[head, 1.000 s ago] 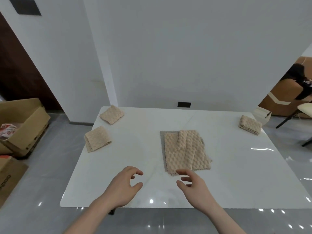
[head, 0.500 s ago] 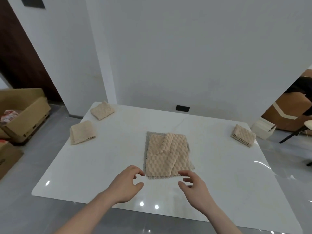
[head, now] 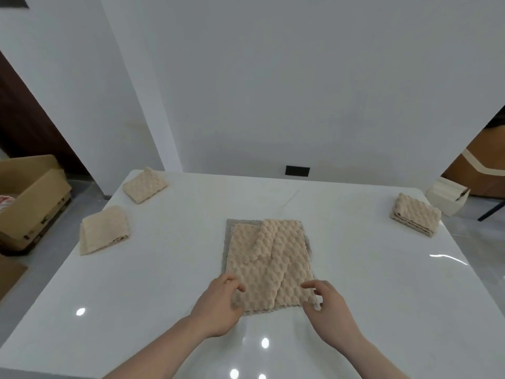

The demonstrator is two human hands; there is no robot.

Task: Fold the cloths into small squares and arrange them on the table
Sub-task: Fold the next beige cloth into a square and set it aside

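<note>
**Both hands at the near edge of the centre pile**

Nearest me, my left hand (head: 218, 305) has its fingers curled at the near left corner of the unfolded cloths (head: 269, 265). It touches the fabric there, but I cannot tell whether the fingers have actually pinched it. My right hand (head: 326, 305) sits at the near right corner with its fingers loosely bent and spread, close to or on the edge. I see no clear hold there either.

The pile lies flat in the middle of the white table (head: 164, 269). Beige bubble-textured cloth is on top, with one strip lying askew over it. A grey cloth (head: 229, 228) peeks out underneath along the left and far edges.

I judge this to be the start of the next fold, with the near corners being taken. The next move calls for a firm pinch on the top layer only, so the grey one underneath does not lift with it. After that the askew strip needs sorting out, and the near edge goes evenly towards the far edge.

Further off, the left folded square (head: 104, 229) rests near the left edge, and another folded square (head: 144, 185) lies beyond it at the far left corner. A thicker folded stack (head: 416, 214) sits at the far right. Off the table stand a cardboard box (head: 30, 198) to the left and a small white box (head: 448, 196) past the right corner.
</note>
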